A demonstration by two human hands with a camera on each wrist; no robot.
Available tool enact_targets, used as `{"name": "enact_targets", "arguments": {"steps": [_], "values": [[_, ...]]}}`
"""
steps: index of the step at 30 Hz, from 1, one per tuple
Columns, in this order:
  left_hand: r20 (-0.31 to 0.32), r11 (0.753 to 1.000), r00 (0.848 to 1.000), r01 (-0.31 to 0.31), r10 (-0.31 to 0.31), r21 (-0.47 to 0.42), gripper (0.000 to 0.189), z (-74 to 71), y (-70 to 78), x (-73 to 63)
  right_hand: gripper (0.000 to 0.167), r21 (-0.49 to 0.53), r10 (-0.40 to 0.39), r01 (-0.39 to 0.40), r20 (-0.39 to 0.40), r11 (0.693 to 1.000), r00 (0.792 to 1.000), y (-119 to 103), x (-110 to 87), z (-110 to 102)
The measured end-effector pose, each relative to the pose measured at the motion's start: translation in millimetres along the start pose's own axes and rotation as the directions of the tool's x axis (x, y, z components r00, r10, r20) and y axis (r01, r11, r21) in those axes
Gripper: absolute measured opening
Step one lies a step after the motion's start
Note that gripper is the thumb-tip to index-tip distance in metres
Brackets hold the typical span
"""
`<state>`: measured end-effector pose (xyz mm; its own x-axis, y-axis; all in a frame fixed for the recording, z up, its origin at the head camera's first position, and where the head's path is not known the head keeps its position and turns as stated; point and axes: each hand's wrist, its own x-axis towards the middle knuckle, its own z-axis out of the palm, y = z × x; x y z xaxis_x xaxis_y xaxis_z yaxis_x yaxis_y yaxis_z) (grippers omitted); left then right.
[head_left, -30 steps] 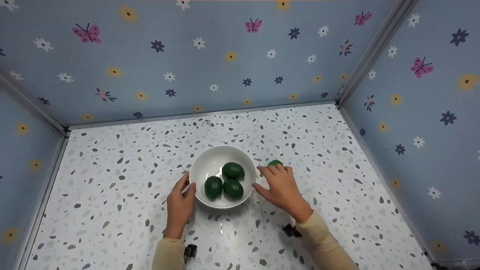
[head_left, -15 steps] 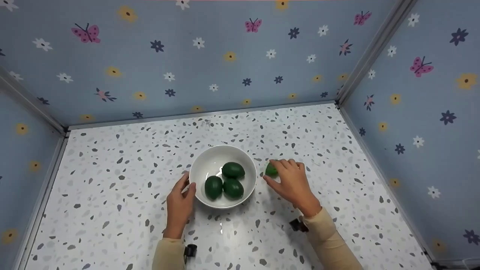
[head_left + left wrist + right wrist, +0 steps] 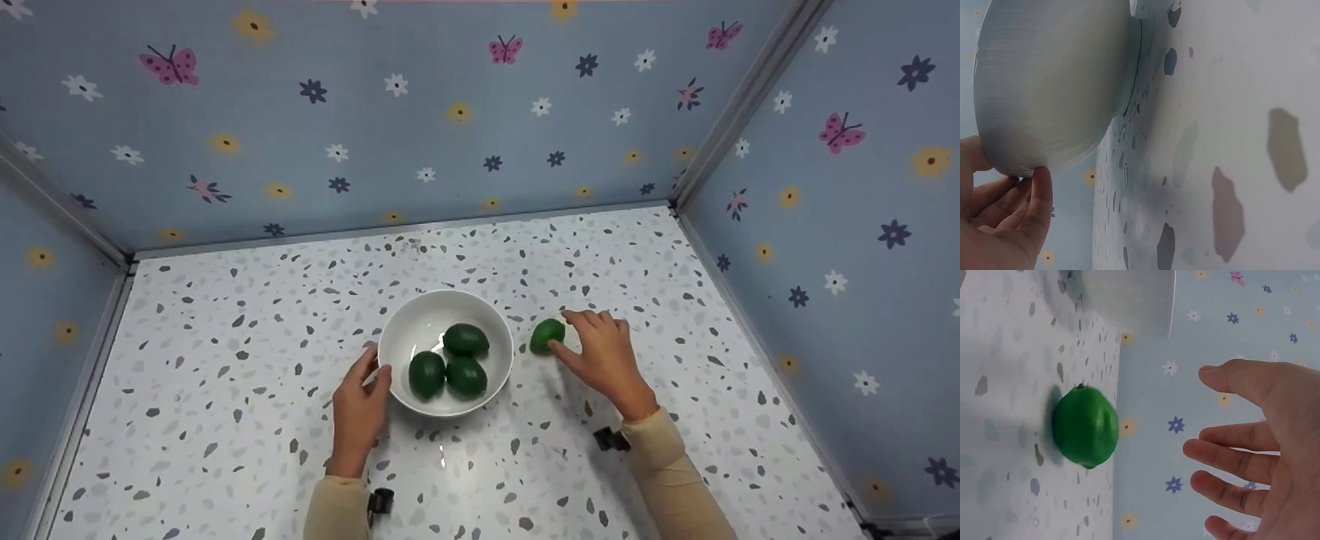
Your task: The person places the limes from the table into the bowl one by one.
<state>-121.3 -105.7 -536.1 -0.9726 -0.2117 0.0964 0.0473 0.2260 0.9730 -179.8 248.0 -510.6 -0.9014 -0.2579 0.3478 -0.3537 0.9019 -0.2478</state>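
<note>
A white bowl (image 3: 420, 322) stands on the table with three dark green, egg-shaped fruits (image 3: 466, 377) inside that look like avocados. My left hand (image 3: 360, 409) holds it at its left side, thumb at the rim and fingertips against the outer wall, as the left wrist view also shows. To the right of the bowl lies a bright green lime (image 3: 547, 335) with a small nub at its end. Beside the lime is my right hand (image 3: 604, 360), fingers spread and holding nothing. In the right wrist view a gap separates the hand from the lime (image 3: 1086, 427).
The tabletop (image 3: 247, 420) is white with grey speckles. Blue panels (image 3: 420, 135) printed with flowers and butterflies wall it in at the back, left and right. Each wrist carries a small black device (image 3: 381, 501).
My right hand has moved right, from beside the bowl to the far side of the lime. More of the lime now shows. The left hand and the bowl have stayed put.
</note>
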Motion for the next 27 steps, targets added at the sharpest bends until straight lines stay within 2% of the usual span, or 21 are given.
{"name": "enact_targets", "arguments": {"steps": [6,13,18,27], "values": [[-0.01,1.0,1.0,-0.019,0.019,-0.017,0.047,3.5,-37.0,8.0,0.047,0.112,0.031,-0.041,0.085,0.993,0.996,20.6,3.7,8.9],[-0.004,0.999,0.999,-0.038,0.038,-0.016,0.048,2.8,-39.9,7.2,0.058,0.247,0.05,-0.105,0.22,0.963,0.974,42.1,4.9,28.0],[-0.003,1.0,1.0,-0.022,0.022,-0.008,0.047,3.6,-39.1,7.1,0.06,0.322,0.042,-0.13,0.265,0.938,0.963,52.1,4.9,38.2],[-0.01,0.999,1.0,-0.028,0.027,-0.02,0.046,3.9,-39.5,8.6,0.062,0.315,0.04,-0.145,0.316,0.938,0.948,57.7,8.2,51.0]]}}
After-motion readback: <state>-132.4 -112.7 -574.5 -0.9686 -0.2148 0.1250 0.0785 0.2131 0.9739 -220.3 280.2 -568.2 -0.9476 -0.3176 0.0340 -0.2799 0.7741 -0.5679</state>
